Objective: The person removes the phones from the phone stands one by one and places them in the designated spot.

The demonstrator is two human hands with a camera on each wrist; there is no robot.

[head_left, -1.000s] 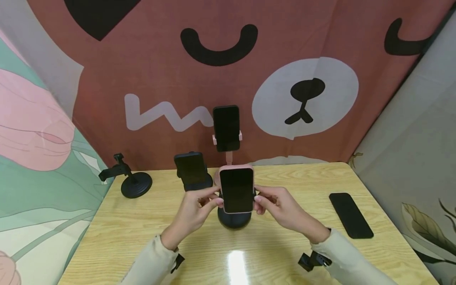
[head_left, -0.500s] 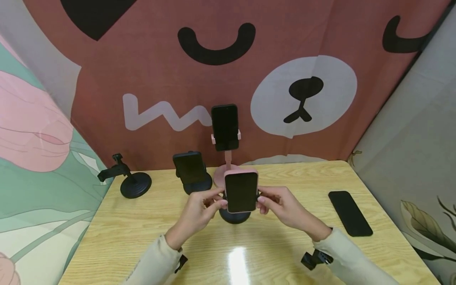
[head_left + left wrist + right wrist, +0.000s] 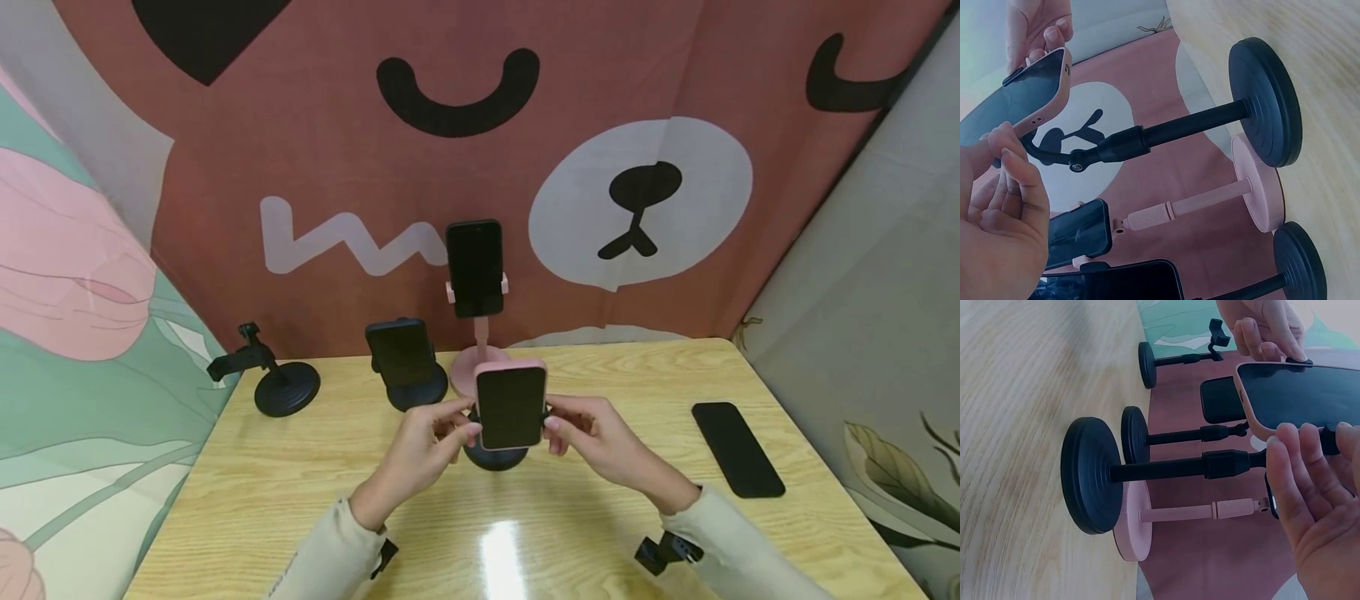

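A phone in a pink case sits upright in the clamp of a black phone stand, its dark screen tilted back and facing me. My left hand pinches the clamp arm at the phone's left edge with thumb and fingers. On the opposite edge my right hand pinches the other clamp arm. The round base of this stand rests on the table. Seen from the right wrist, black clamp pads show beside the fingers. The back of the phone is hidden in the head view.
Behind stands a pink phone stand bearing a black phone. Left of it, another black stand holds a phone sideways-tilted. An unloaded black stand is at far left. A black phone lies flat at right.
The phone in the pink case has tilted further back and shifted slightly right and down, both hands moving with it. Their grip on the clamp stays the same.
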